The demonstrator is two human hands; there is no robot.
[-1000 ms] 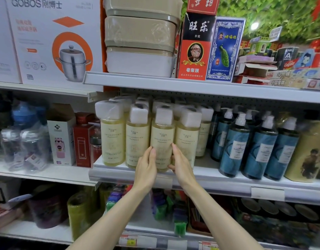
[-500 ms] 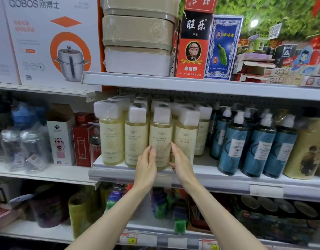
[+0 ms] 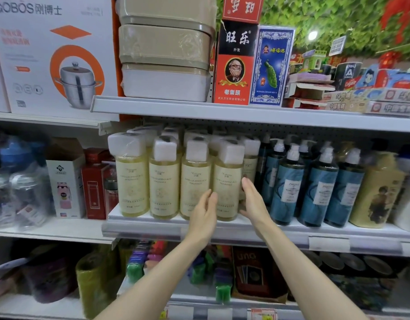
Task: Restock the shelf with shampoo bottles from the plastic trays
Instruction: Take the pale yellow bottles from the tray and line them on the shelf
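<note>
Both hands shifting one bottle rightward along middle shelf (image 3: 222, 229) since earlier frame. Yellow shampoo row (image 3: 164, 179) standing frame centre, packed tight at front lip. Risk: sideways nudge toppling neighbours off edge. Left hand (image 3: 203, 215), right hand (image 3: 252, 204) flanking fourth bottle (image 3: 227, 181), fingers extended, palms pressing sides, not clasping.

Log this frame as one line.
phase: aligning | left hand: open | right hand: open | between hands: front-row pale yellow shampoo bottle, white cap | white metal shelf: bottle upright
</note>
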